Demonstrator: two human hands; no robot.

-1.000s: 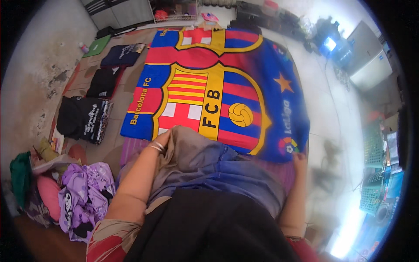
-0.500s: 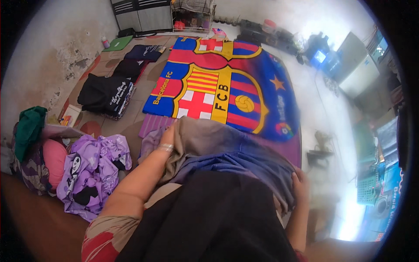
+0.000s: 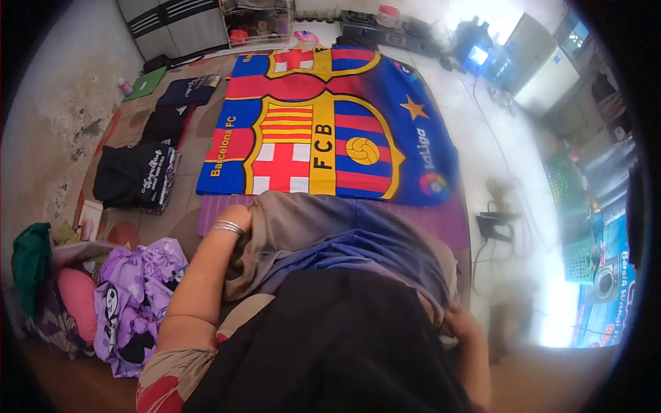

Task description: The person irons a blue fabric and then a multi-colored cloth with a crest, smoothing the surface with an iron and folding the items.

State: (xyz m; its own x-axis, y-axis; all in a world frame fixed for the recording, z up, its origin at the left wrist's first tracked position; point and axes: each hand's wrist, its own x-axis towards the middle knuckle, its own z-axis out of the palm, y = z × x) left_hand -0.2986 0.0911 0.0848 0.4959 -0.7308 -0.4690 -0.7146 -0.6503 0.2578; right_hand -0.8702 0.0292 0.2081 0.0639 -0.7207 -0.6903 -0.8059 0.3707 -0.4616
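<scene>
My left hand (image 3: 236, 217), with silver bangles at the wrist, grips the left edge of a grey-and-blue cloth garment (image 3: 344, 230). My right hand (image 3: 460, 322) pinches its lower right edge. The garment is spread wide and wrinkled in front of my body, and my black clothing hides its near part. Its exact kind does not show. Just beyond it lies a flat, colourful blanket (image 3: 351, 134) with a football-club crest, on a purple ironing mat (image 3: 451, 228).
Folded dark clothes (image 3: 134, 175) lie in piles at the left. Nearer, crumpled purple printed fabric (image 3: 131, 310) sits beside a pink bundle (image 3: 77, 296). To the right, an iron (image 3: 497, 224) stands on the tiles, its cord trailing. A green basket (image 3: 578, 258) is farther right.
My left hand has shifted left and my right hand slightly down, stretching the garment wider. The whole view has turned a little, so the blanket appears farther left.
</scene>
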